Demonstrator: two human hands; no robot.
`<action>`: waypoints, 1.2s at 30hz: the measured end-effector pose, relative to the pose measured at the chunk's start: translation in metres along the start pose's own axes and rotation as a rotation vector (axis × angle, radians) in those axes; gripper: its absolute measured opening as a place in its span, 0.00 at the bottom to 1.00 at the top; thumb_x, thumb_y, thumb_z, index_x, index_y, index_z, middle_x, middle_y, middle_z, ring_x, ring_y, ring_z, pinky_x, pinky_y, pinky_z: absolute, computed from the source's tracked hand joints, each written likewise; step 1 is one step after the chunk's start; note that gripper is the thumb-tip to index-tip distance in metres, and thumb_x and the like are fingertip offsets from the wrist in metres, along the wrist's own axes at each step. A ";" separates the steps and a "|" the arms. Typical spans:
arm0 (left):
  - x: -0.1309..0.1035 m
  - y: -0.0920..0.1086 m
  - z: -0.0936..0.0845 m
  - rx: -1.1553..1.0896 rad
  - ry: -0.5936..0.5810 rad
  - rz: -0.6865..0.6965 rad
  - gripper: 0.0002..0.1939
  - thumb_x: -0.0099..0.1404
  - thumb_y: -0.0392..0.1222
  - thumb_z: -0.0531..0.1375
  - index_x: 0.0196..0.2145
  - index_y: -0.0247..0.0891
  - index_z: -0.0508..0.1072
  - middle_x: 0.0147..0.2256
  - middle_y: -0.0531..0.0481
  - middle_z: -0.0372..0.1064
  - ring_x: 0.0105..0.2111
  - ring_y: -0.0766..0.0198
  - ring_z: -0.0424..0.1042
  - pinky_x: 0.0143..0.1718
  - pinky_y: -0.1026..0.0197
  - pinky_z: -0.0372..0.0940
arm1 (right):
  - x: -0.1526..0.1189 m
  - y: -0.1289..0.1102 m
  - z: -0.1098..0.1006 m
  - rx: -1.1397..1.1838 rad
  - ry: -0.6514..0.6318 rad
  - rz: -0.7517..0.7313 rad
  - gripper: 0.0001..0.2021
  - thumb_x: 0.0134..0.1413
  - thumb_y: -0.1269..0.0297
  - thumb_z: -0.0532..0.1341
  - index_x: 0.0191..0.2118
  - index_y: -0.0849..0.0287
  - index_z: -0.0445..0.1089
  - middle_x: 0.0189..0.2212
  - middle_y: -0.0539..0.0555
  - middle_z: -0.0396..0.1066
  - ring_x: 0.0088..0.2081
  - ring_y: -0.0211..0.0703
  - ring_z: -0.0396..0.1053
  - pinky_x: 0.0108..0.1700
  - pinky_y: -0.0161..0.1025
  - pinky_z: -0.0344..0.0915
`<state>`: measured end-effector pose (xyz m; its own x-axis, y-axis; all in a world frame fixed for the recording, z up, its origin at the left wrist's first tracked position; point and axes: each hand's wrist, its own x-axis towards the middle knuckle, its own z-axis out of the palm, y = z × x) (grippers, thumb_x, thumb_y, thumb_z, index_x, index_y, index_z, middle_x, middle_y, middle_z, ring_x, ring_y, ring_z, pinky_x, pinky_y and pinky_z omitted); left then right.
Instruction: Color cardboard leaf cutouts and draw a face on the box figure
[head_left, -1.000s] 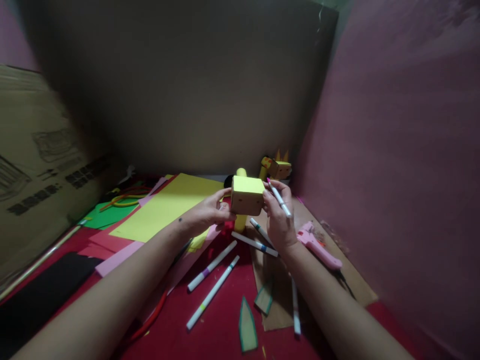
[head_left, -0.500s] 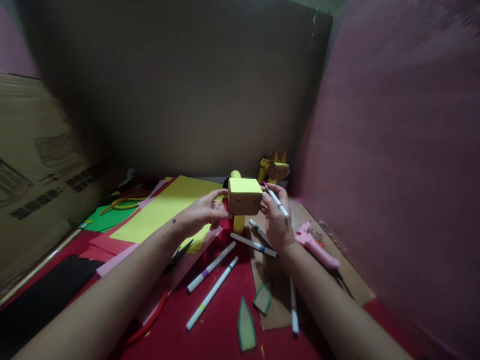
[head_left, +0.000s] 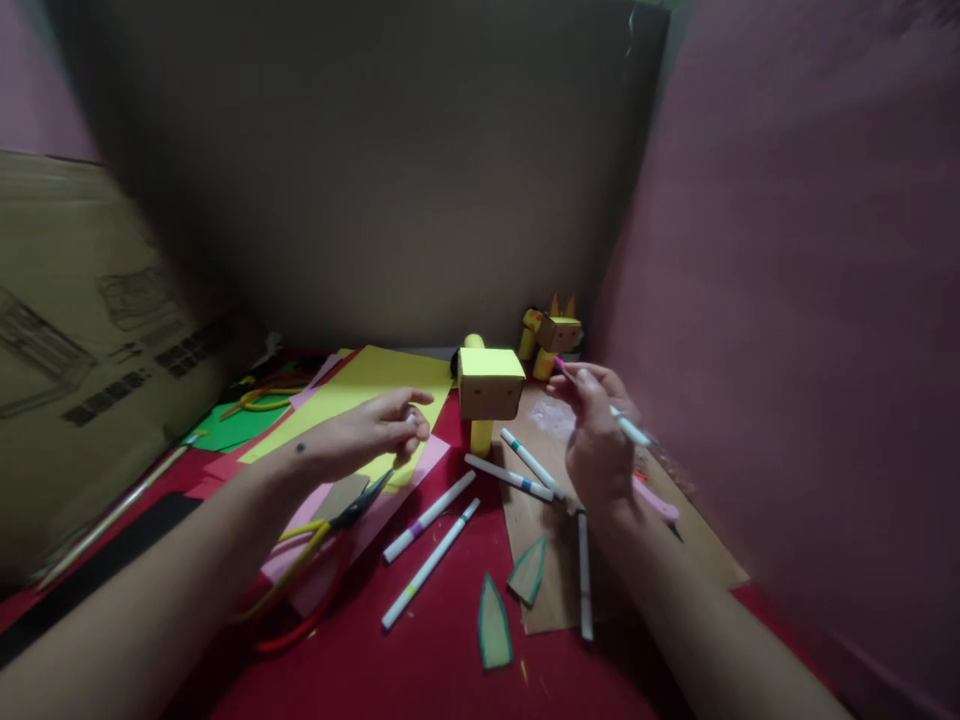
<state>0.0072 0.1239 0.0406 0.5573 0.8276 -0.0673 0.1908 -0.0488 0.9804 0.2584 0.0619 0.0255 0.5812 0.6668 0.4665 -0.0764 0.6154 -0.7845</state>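
Observation:
My right hand grips a white marker, its pink tip pointing up and left. Beside it stands a yellow and cardboard animal figure with a box head and two small dots on the front; neither hand touches it. My left hand hovers left of the figure over the yellow paper. Its index finger points forward and the other fingers curl around a small white piece, mostly hidden. Scissors with yellow and red handles lie below that hand.
Several markers lie on the red surface and cardboard sheet. Two green-edged pointed pieces are in front. A second figure stands behind. A pink glue gun is partly hidden. Yellow paper lies left.
Both hands have let go of the box-headed figure and drawn apart, left hand leftward, right hand rightward. The marker has turned in my right hand, and the figure stands unsupported by them.

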 end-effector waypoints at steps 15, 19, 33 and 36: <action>-0.063 0.018 0.046 0.156 -0.355 0.052 0.28 0.67 0.44 0.61 0.60 0.34 0.56 0.28 0.54 0.73 0.24 0.65 0.71 0.26 0.63 0.65 | -0.073 -0.037 -0.001 0.172 -0.441 0.590 0.11 0.42 0.62 0.71 0.21 0.57 0.69 0.14 0.45 0.65 0.19 0.31 0.60 0.23 0.32 0.53; -0.063 0.014 0.046 0.240 -0.357 0.094 0.29 0.68 0.45 0.59 0.62 0.34 0.55 0.27 0.57 0.68 0.23 0.66 0.67 0.24 0.64 0.61 | -0.079 -0.031 -0.003 0.144 -0.471 0.609 0.11 0.42 0.63 0.70 0.21 0.57 0.68 0.14 0.44 0.66 0.18 0.31 0.59 0.23 0.32 0.52; -0.066 0.013 0.044 0.523 -0.291 0.085 0.25 0.69 0.43 0.57 0.62 0.40 0.58 0.30 0.54 0.74 0.25 0.63 0.71 0.27 0.63 0.61 | -0.082 -0.029 -0.002 0.091 -0.495 0.619 0.10 0.43 0.63 0.69 0.22 0.57 0.68 0.15 0.45 0.66 0.18 0.32 0.59 0.23 0.33 0.52; -0.066 0.012 0.043 0.558 -0.297 0.092 0.25 0.69 0.42 0.57 0.61 0.39 0.59 0.31 0.52 0.76 0.26 0.63 0.72 0.29 0.63 0.62 | -0.083 -0.029 -0.001 0.107 -0.484 0.627 0.10 0.43 0.64 0.69 0.21 0.57 0.68 0.15 0.45 0.66 0.18 0.32 0.60 0.23 0.33 0.53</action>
<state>0.0071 0.0444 0.0488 0.7763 0.6199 -0.1144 0.4791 -0.4624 0.7461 0.2133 -0.0118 0.0094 -0.0105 0.9953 0.0958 -0.3637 0.0854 -0.9276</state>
